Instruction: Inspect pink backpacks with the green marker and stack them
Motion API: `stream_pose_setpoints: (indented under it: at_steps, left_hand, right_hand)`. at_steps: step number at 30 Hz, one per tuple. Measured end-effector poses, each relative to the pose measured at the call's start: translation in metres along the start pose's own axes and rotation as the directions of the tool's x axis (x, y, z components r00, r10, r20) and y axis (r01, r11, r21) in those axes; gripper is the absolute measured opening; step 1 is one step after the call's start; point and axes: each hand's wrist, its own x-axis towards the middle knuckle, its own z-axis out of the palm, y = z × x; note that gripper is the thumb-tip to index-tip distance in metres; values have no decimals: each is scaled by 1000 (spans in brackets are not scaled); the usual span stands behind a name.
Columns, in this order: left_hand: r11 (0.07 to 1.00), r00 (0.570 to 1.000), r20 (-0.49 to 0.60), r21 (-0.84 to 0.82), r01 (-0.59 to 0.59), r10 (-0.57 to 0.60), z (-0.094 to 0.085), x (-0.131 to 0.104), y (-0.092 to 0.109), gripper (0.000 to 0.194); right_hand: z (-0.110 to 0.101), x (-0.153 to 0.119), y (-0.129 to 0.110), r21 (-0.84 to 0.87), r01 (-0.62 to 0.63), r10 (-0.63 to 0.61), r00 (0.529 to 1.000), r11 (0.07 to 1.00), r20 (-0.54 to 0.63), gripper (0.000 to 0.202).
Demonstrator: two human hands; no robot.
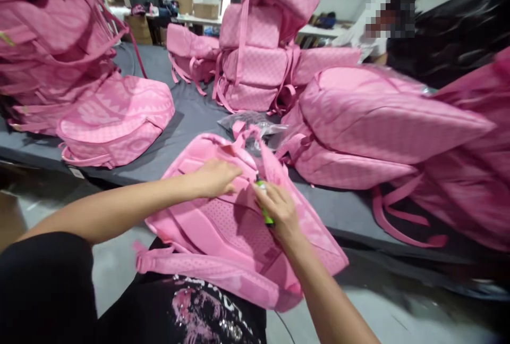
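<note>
A pink backpack [239, 227] lies tilted against the table's front edge, its padded back panel and a shoulder strap [215, 275] facing me. My left hand [219, 176] is closed on the upper part of the back panel, fingers bent; exactly which fold it pinches is hidden. Wrapped in the fingers of my right hand [281, 208] is a small green tool [266, 216] with a dark tip, held just above the panel near the backpack's top. Its exact kind does not show.
A grey-covered table [187, 115] runs across. Stacked pink backpacks [59, 57] stand left, another backpack [119, 120] beside them. More stacks [255, 67] rise behind, and large backpacks [378, 115] lie right. Clear plastic [255, 123] lies behind my backpack. A person [394, 14] is at back right.
</note>
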Motion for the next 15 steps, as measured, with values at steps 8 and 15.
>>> stream_pose_setpoints:
  at_steps: [8,15]
  left_hand:
    - [998,990,-129,42,-55,60,19,-7,-34,16]
    - [998,990,-128,30,57,-53,8,38,-55,87]
  right_hand:
    - [37,10,-8,105,-112,120,990,988,-70,47]
    - [64,34,-22,99,-229,239,966,968,-101,39]
